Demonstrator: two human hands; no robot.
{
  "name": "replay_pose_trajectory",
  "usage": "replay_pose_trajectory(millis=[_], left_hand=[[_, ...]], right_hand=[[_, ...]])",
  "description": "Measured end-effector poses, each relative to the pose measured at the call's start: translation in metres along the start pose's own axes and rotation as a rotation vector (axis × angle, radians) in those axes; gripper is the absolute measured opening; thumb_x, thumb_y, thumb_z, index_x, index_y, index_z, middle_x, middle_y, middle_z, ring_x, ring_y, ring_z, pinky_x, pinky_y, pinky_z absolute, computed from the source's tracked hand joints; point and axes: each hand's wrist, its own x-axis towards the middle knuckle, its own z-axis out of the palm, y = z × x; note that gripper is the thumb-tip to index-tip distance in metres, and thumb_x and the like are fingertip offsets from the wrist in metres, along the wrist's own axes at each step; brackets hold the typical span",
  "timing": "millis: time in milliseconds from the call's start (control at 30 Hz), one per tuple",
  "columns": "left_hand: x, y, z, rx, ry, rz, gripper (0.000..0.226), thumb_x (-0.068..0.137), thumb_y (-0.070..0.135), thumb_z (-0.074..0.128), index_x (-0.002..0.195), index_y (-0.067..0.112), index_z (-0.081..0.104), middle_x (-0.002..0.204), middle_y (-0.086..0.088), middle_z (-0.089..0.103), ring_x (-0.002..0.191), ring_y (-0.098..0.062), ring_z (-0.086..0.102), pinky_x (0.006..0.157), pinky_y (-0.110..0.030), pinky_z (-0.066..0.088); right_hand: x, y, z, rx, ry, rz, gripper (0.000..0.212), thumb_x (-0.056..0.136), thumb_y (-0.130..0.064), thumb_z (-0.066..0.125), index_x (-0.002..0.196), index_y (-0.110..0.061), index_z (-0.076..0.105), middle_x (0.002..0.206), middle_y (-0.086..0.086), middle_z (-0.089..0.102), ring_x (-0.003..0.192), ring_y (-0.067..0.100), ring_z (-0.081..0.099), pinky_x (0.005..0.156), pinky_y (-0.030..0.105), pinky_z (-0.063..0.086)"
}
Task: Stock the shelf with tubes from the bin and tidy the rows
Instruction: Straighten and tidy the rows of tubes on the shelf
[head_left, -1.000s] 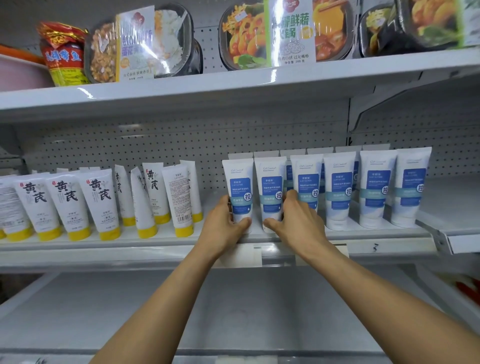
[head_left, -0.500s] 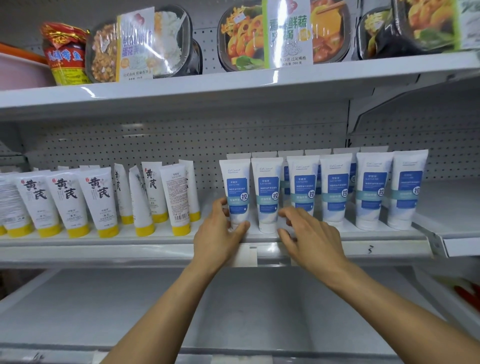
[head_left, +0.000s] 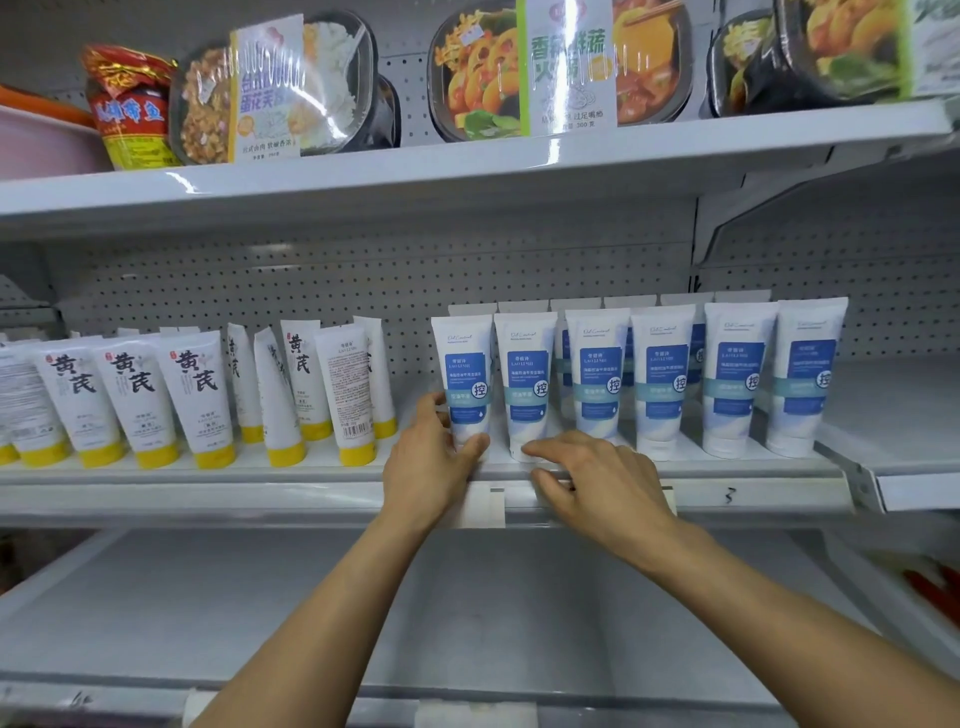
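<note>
**A:** Now, watch the right hand (head_left: 602, 483). A moment back it was cupped up against the tube bases, and it has dropped to the shelf (head_left: 753, 493) lip, fingers loose and spread, holding nothing.

**B:** Only the forefinger reaches the foot of the second tube (head_left: 527, 384). Touching or just off it, I can't tell.

**A:** And the left hand (head_left: 431, 467)?

**B:** Stays where it was. The thumb lies across the front of the end tube (head_left: 465, 374) and the fingers curl round its left side, low by the cap. That's a real grip.

**A:** So where do the blue-label tubes (head_left: 654, 379) stand?

**B:** Six in the front row on the middle shelf, upright on their caps, labels forward, with more ranked behind. The row hasn't shifted that I can see.

**A:** Meaning this block is about squared.

**B:** That's my read: one hand letting go suggests the nudging here is nearly over. The ragged part is next door, where the yellow-capped tubes (head_left: 197, 395) lean and twist, and some show a side or back.

**A:** No bin in shot?

**B:** None, so I judge this is tidying, not stocking. The ready meals (head_left: 545, 73) overhead play no part.
</note>
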Motion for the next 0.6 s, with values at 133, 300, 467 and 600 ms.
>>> replay_pose_trajectory(millis=[133,300,467,600], left_hand=[[-0.015,0.01,0.001,0.018,0.274,0.149,0.05,0.084,0.031,0.071,0.123,0.012,0.046,0.115,-0.001,0.05,0.103,-0.015,0.051,0.083,-0.024,0.043],[-0.047,0.039,0.023,0.021,0.185,0.447,0.028,0.087,0.032,0.058,0.11,0.017,0.055,0.105,0.003,0.055,0.093,-0.014,0.054,0.077,-0.031,0.049],[-0.069,0.066,0.055,0.152,-0.101,0.412,0.06,0.086,0.06,0.034,0.14,0.034,0.037,0.137,0.005,0.042,0.125,-0.013,0.043,0.098,-0.03,0.043],[-0.069,0.081,0.07,0.309,-0.156,0.377,0.073,0.082,0.07,0.016,0.147,0.04,0.028,0.153,-0.006,0.032,0.139,-0.023,0.031,0.111,-0.035,0.03]], right_hand=[[-0.007,0.013,-0.004,0.048,0.104,0.025,0.028,0.095,-0.038,0.046,0.12,-0.037,0.059,0.121,-0.012,0.058,0.1,0.019,0.062,0.078,0.033,0.049],[-0.027,0.049,-0.008,0.068,0.26,0.105,0.019,0.089,-0.031,0.058,0.107,-0.032,0.065,0.104,-0.009,0.059,0.088,0.016,0.064,0.062,0.031,0.048],[-0.043,0.076,-0.022,0.029,0.233,0.195,0.027,0.093,-0.042,0.05,0.118,-0.037,0.06,0.115,-0.007,0.049,0.093,0.016,0.06,0.066,0.032,0.049],[-0.043,0.086,-0.033,0.001,0.065,0.263,0.035,0.095,-0.052,0.039,0.128,-0.048,0.052,0.135,-0.008,0.045,0.107,0.024,0.06,0.081,0.035,0.047]])
